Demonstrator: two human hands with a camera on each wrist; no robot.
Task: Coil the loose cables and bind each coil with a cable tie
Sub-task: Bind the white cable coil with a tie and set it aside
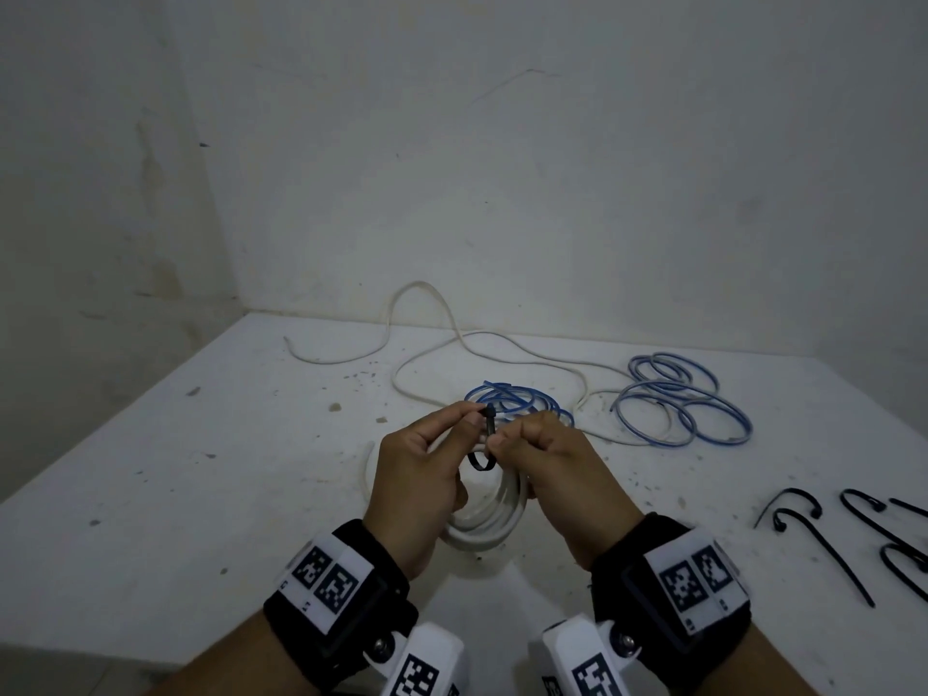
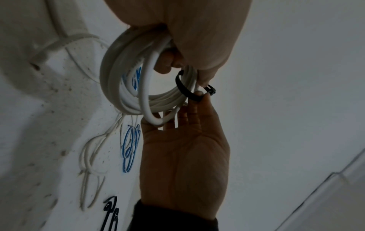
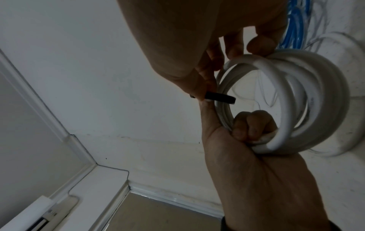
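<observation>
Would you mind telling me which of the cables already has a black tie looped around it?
The white coil held in both hands: the black cable tie circles it. Both blue cables lie loose and untied on the table.

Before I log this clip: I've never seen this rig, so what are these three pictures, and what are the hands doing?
There is no machine here, just a person's hands with marker-tagged wristbands. One picture looks down from a head camera; the other two look along each wrist.

The left hand and right hand hold a white cable coil above a speckled white table. Both pinch a black cable tie looped around the coil's strands.

On the table lie a loose white cable, a blue coil behind the hands, looser blue loops to the right, and spare black cable ties at the right edge.
</observation>
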